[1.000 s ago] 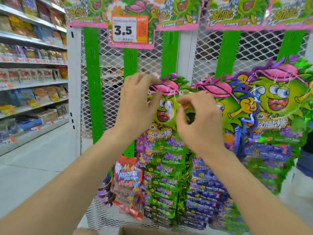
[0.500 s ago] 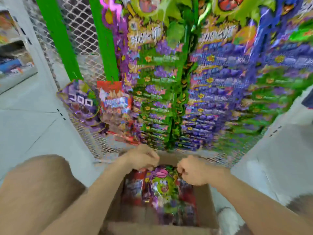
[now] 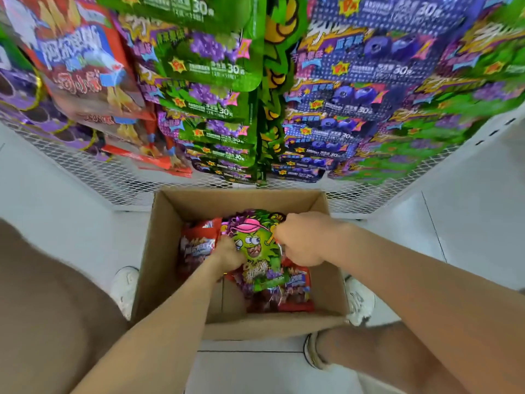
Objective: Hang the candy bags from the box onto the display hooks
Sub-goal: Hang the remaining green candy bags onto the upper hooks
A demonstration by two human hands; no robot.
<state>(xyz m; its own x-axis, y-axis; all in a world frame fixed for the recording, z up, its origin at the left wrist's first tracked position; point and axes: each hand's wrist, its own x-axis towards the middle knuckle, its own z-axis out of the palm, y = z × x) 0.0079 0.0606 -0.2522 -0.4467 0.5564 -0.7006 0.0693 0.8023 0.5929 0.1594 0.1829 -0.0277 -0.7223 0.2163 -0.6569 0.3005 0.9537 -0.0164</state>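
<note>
Bag (image 3: 257, 248) in box (image 3: 159, 251) is pinched at left edge by left grip (image 3: 228, 253), at far-right edge by right grip (image 3: 305, 240). Judged light, limp and slippery (foil); best lifted by its top edge.

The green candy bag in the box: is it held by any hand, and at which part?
Both hands hold the green candy bag inside the box: the left hand at its left edge, the right hand at its upper right corner.
</note>
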